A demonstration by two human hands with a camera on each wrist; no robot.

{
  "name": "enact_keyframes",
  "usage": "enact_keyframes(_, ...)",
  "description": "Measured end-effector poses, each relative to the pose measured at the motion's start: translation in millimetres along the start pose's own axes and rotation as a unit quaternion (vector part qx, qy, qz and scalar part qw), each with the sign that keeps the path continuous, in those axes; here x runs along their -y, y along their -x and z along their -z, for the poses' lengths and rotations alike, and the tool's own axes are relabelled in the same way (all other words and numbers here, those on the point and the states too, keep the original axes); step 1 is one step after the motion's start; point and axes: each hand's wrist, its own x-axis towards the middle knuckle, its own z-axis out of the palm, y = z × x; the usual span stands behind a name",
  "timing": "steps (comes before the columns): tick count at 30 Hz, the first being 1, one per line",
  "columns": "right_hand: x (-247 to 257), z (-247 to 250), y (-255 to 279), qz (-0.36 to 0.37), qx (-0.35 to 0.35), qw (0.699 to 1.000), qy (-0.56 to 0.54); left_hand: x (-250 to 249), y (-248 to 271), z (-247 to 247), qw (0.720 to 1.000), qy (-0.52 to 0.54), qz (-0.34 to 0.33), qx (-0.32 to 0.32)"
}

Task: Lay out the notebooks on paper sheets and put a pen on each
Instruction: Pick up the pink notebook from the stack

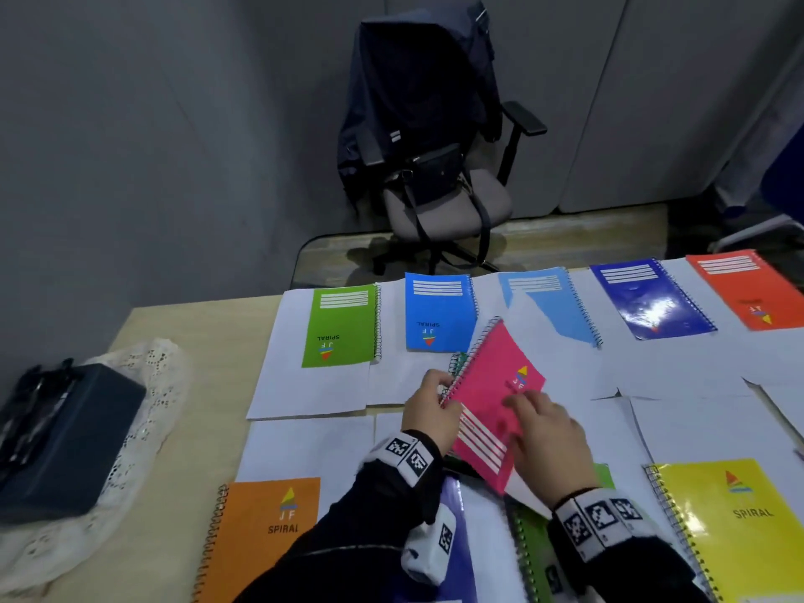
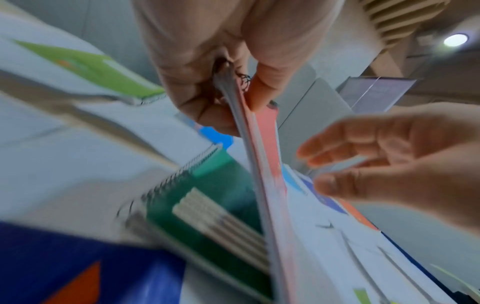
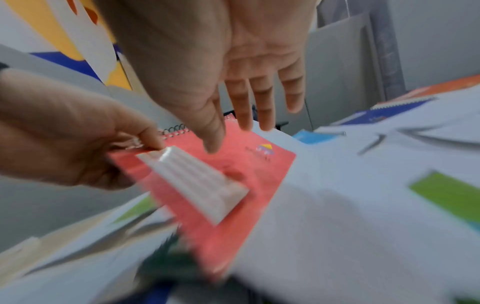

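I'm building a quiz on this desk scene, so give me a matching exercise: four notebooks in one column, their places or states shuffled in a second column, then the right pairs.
Things:
1. pink notebook
2. green notebook
3. orange notebook
4. yellow notebook

Places or states:
A. near row, far right, logo upright to the viewer
B. far row, leftmost, flat on a paper sheet
C. tilted, gripped at its spiral by the left hand
D. near row, at the left, spiral on its left side

Pairs: 1-C, 2-B, 3-D, 4-A
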Motion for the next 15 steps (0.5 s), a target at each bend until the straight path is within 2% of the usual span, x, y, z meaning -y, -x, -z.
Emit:
enact_keyframes(2, 3, 23, -20, -0.001, -0.079, 0.997, -0.018, -12, 2, 21, 0.999, 0.003, -0.046, -0.028)
enact_keyframes(4, 12, 45, -39, 0.017, -0.111, 0.994, 0.003, -23, 5, 46, 0.994, -0.016, -0.098, -0.045)
enact_keyframes(8, 36, 56, -66, 0.026, -0.083, 0.994, 0.066, -38, 13, 99, 0.978, -0.060, -0.179, -0.092)
enact_keyframes(11, 61, 57, -72, 0.063, -0.108, 0.986, 0.107, -39, 18, 139, 0.958, -0.114, -0.222, -0.139)
enact_keyframes(15, 112, 62, -73, 0.096, -0.075, 0.993, 0.000, -30, 19, 194, 0.929, -0.136, -0.269, -0.215)
